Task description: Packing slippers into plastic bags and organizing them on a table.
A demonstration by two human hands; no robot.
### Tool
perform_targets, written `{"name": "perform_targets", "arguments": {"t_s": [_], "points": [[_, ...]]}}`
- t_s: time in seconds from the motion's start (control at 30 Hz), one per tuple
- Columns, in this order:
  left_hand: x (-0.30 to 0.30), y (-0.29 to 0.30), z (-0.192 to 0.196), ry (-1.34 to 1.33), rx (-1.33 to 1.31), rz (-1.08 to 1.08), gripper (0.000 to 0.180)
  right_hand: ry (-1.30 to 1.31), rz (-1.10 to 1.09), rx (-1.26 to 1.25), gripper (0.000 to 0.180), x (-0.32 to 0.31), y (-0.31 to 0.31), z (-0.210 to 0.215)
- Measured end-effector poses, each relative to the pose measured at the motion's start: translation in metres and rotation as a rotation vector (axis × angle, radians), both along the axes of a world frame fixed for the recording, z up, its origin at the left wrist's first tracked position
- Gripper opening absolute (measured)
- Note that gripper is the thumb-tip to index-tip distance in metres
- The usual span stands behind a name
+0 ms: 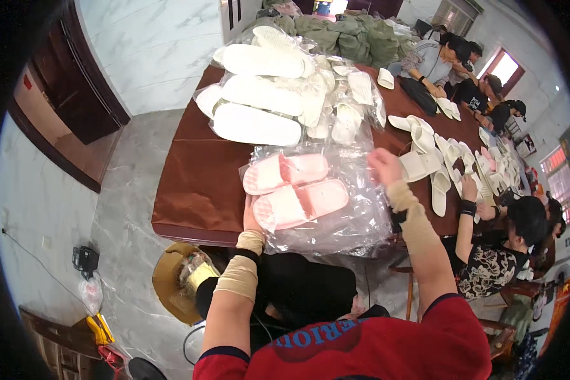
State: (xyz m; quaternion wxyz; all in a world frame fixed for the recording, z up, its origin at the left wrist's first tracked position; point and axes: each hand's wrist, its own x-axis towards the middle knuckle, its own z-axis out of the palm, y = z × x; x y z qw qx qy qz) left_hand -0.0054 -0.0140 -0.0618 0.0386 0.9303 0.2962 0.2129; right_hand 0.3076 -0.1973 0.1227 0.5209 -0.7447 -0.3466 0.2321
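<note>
Two pink slippers (296, 190) lie side by side on a stack of clear plastic bags (354, 221) at the near edge of the brown table (190, 183). My left hand (251, 218) rests at the heel of the nearer pink slipper, touching the bag under it. My right hand (384, 166) hovers above the right side of the bags with fingers loosely curled, and it holds nothing that I can see. Both wrists wear tan wraps.
A heap of white slippers in clear bags (278, 95) fills the table's far left. Loose white slippers (424, 158) spread to the right. Several people (500, 247) sit along the right side. A straw hat (174, 282) lies below the table edge.
</note>
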Motion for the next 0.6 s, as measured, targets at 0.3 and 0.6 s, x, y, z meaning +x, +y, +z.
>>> {"name": "perform_targets", "arguments": {"t_s": [0.3,0.6], "points": [[0.008,-0.025,0.051,0.07,-0.077,-0.031,0.042,-0.817,-0.179,-0.141,0.009,0.009,-0.06,-0.016],[0.013,-0.022,0.063,0.107,-0.065,-0.016,0.045,-0.622,0.294,-0.564,0.044,-0.01,-0.025,-0.055]]}}
